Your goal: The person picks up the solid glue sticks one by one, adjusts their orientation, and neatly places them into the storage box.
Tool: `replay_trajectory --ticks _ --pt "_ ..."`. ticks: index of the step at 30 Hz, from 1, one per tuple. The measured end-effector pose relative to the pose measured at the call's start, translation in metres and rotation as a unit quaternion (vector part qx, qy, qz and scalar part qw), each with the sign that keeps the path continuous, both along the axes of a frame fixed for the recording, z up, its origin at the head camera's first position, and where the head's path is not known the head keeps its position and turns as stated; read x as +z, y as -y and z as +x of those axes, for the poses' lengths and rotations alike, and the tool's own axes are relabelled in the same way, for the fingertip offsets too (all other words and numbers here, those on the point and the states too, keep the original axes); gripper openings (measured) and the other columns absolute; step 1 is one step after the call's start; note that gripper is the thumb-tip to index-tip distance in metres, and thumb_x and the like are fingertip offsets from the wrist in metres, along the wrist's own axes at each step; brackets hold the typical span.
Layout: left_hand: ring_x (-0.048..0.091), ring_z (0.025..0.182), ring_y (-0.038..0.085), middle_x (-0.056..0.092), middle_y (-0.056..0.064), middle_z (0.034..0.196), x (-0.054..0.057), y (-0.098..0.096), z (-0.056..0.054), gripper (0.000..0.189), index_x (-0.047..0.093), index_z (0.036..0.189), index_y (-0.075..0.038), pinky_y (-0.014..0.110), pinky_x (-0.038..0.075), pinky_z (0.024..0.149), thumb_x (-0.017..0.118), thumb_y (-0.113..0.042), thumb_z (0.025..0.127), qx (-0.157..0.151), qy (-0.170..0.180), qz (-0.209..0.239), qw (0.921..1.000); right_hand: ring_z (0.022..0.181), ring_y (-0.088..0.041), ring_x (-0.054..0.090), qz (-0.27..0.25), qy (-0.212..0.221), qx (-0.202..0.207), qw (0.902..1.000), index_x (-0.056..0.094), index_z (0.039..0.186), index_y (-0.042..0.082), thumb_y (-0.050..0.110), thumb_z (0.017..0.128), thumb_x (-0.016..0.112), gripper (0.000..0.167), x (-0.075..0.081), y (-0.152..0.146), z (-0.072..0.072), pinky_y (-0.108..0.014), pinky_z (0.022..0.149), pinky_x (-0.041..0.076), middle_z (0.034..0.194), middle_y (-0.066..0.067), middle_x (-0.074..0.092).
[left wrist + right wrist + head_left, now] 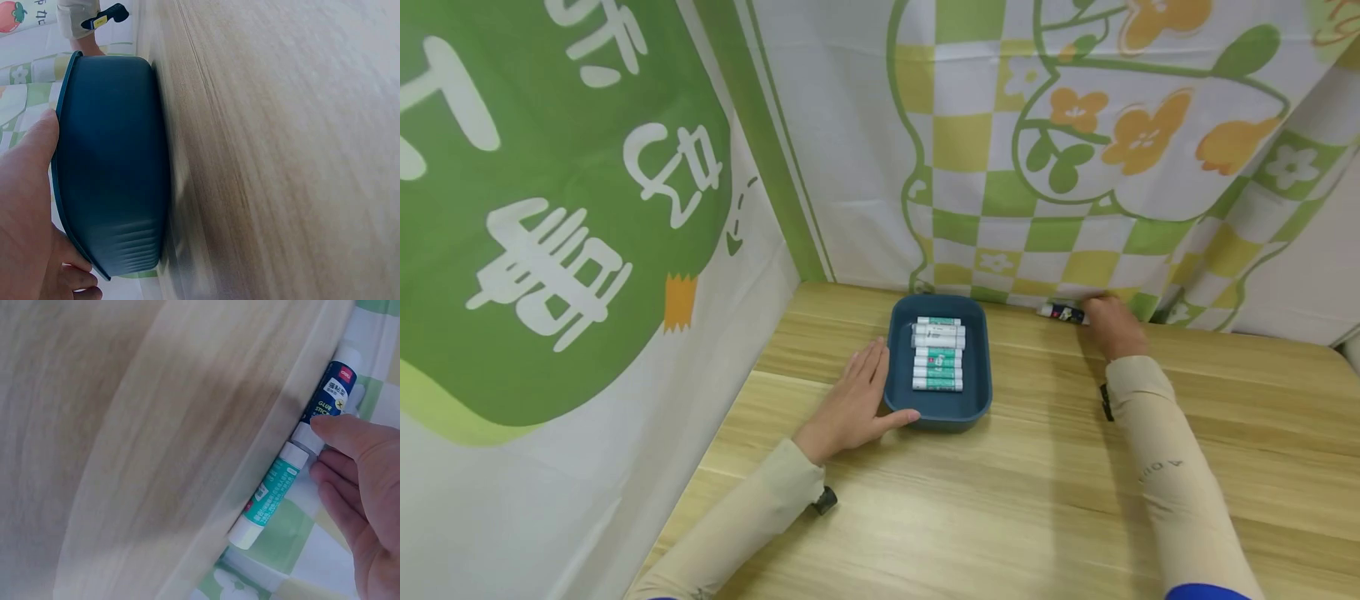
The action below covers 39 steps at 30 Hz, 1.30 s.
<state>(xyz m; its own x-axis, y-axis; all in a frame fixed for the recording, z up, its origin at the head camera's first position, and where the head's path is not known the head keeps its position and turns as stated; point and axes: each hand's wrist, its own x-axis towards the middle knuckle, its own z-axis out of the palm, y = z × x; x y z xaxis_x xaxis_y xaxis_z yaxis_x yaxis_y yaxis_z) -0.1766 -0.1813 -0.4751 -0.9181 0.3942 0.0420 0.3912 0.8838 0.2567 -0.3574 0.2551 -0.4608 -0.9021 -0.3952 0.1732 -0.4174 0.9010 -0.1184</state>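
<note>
A dark blue plastic bin (938, 410) sits on the table, holding a row of white-and-green glue sticks (937, 358). My left hand (850, 404) lies along its left side, fingers straight against the wall and thumb (40, 134) at the rim. By the table's far edge, my right hand (1115, 325) pinches one end of a navy-and-white glue stick (334, 387) between thumb and fingers. A teal-and-white glue stick (269, 494) lies end to end with it along the edge; the right hand hides that one in the head view.
The wooden table (1000, 500) ends at the back against a checkered, flower-printed cloth (1037, 192). A green-and-white printed cloth (587, 350) hangs along the left side. Dark wrist bands (825, 500) show at the cuffs of both sleeves.
</note>
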Motion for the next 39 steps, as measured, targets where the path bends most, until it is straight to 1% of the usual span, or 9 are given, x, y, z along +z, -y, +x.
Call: replay_trajectory --ticks 4,11,17,22,24,26,30,33,39 --pt "0.008 0.167 0.038 0.001 0.023 0.177 0.000 0.000 0.000 0.114 0.008 0.167 0.006 0.052 0.010 0.136 0.047 -0.077 0.099 -0.003 0.000 -0.005 1.0000 0.092 -0.054 0.070 -0.016 0.012 -0.013 0.9997 0.070 0.105 -0.013 -0.005 0.090 0.073 0.017 -0.004 0.001 -0.004 -0.065 0.081 0.058 0.101 -0.035 0.072" --pt "0.010 0.166 0.039 0.004 0.025 0.177 0.003 0.001 0.002 0.112 0.012 0.166 0.007 0.054 0.013 0.135 0.050 -0.074 0.100 -0.002 -0.008 0.000 1.0000 0.081 -0.052 0.070 -0.054 -0.018 0.003 0.9984 0.071 0.091 -0.009 -0.006 0.083 0.075 0.010 -0.011 0.003 -0.008 -0.064 0.074 0.058 0.089 -0.031 0.074" --pt "0.009 0.166 0.038 0.005 0.024 0.177 0.002 0.001 0.001 0.112 0.012 0.166 0.007 0.054 0.013 0.135 0.050 -0.075 0.100 -0.002 -0.009 0.001 1.0000 0.079 -0.047 0.070 -0.068 0.014 -0.010 0.9976 0.073 0.091 -0.005 0.000 0.086 0.074 0.007 -0.012 0.004 -0.010 -0.064 0.074 0.056 0.090 -0.027 0.074" --pt "0.007 0.167 0.036 0.002 0.023 0.177 0.000 0.001 0.001 0.113 0.010 0.167 0.007 0.053 0.012 0.135 0.048 -0.076 0.100 -0.001 -0.003 -0.002 1.0000 0.065 -0.030 0.054 -0.083 0.045 -0.007 0.9955 0.062 0.076 0.000 0.003 0.089 0.069 0.014 -0.010 0.002 -0.009 -0.047 0.062 0.046 0.073 -0.016 0.060" --pt "0.009 0.167 0.037 0.003 0.023 0.177 0.000 0.001 0.001 0.113 0.011 0.166 0.007 0.053 0.013 0.135 0.049 -0.076 0.099 -0.001 -0.006 0.000 1.0000 0.065 -0.027 0.053 -0.094 0.051 0.001 0.9943 0.063 0.078 0.000 0.004 0.090 0.070 0.015 -0.008 0.001 -0.009 -0.043 0.062 0.045 0.073 -0.014 0.060" --pt "0.009 0.166 0.038 0.004 0.024 0.177 0.000 0.001 0.000 0.113 0.011 0.166 0.007 0.054 0.013 0.135 0.049 -0.076 0.099 0.000 -0.007 0.000 1.0000 0.068 -0.028 0.060 -0.104 0.047 0.009 0.9935 0.070 0.085 -0.003 0.005 0.090 0.074 0.010 -0.007 0.000 -0.007 -0.044 0.063 0.051 0.078 -0.016 0.067" --pt "0.009 0.166 0.038 0.004 0.023 0.177 0.000 0.001 0.000 0.113 0.010 0.167 0.006 0.054 0.012 0.135 0.048 -0.076 0.100 0.001 -0.003 -0.001 1.0000 0.078 -0.038 0.070 -0.123 0.018 0.037 0.9916 0.075 0.100 -0.010 0.001 0.087 0.080 0.018 -0.001 -0.001 -0.003 -0.054 0.072 0.060 0.089 -0.027 0.074" --pt "0.007 0.167 0.037 0.002 0.022 0.178 0.000 0.001 0.000 0.113 0.008 0.167 0.005 0.053 0.011 0.135 0.046 -0.077 0.100 0.000 0.003 -0.004 1.0000 0.081 -0.043 0.072 -0.129 -0.005 0.056 0.9900 0.074 0.101 -0.012 -0.001 0.086 0.080 0.019 0.005 0.000 0.001 -0.058 0.076 0.061 0.093 -0.031 0.075" --pt "0.007 0.167 0.037 0.001 0.022 0.178 0.000 0.000 -0.001 0.115 0.009 0.167 0.006 0.052 0.012 0.135 0.045 -0.079 0.099 -0.002 0.000 -0.003 1.0000 0.084 -0.042 0.074 -0.143 -0.023 0.063 0.9875 0.076 0.104 -0.008 0.003 0.091 0.080 0.018 0.018 0.005 0.015 -0.058 0.076 0.062 0.096 -0.028 0.076"
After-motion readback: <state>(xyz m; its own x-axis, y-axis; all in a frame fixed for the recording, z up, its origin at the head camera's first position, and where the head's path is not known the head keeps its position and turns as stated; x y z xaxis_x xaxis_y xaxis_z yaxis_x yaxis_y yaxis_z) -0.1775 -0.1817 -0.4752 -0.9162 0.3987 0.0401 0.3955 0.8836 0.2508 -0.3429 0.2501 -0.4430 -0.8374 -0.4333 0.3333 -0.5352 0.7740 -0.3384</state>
